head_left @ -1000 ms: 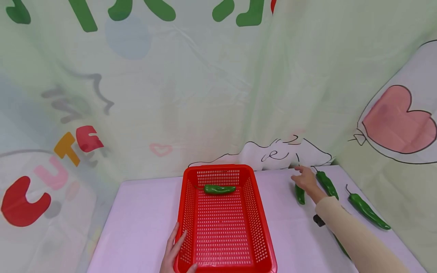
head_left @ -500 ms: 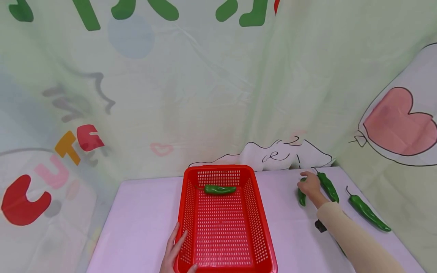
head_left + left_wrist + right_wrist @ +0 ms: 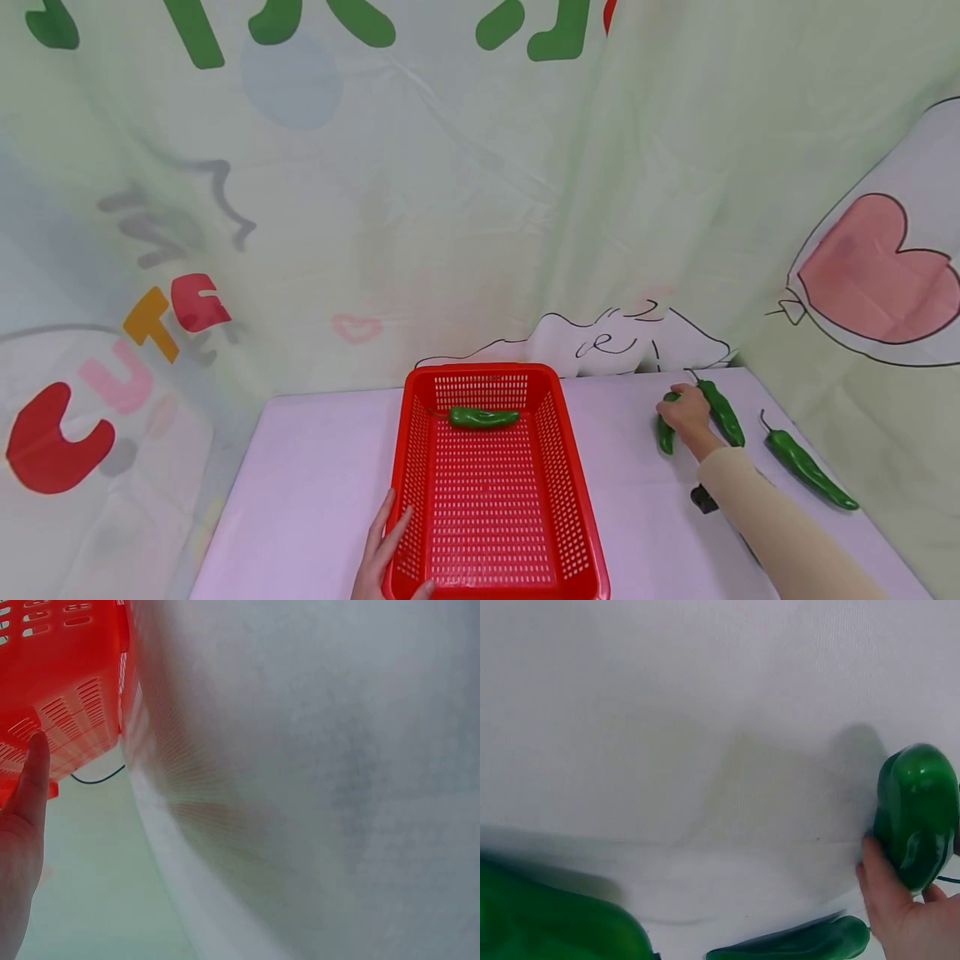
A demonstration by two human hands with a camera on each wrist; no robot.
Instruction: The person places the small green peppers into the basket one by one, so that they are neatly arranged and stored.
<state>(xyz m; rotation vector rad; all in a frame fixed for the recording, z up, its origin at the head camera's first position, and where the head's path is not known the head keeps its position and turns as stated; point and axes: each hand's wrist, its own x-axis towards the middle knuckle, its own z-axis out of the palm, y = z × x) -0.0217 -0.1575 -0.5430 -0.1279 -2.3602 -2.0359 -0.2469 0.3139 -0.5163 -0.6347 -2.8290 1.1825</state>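
My right hand (image 3: 686,412), at the far right of the table in the head view, holds a long green pepper (image 3: 665,435) near its upper end. In the right wrist view, fingers (image 3: 885,885) lie along one side of this pepper (image 3: 916,802); its far side is partly hidden. My left hand (image 3: 378,554) rests at the near left corner of a red perforated basket (image 3: 577,500), fingers straight against its left side. One finger (image 3: 34,776) touches the basket wall in the left wrist view. Inside the basket, near its back, lies another green pepper (image 3: 483,417).
Right of my right hand lie a green pepper (image 3: 720,410) and, farther right, another green pepper (image 3: 806,468). A black object (image 3: 703,498) shows beside the right sleeve (image 3: 772,517). The table (image 3: 315,467) meets a printed cloth backdrop (image 3: 450,208) behind and at both sides.
My right hand has come down and slightly right, from extended fingers over the pepper to a hold on its upper end. The left hand and basket have stayed in place.
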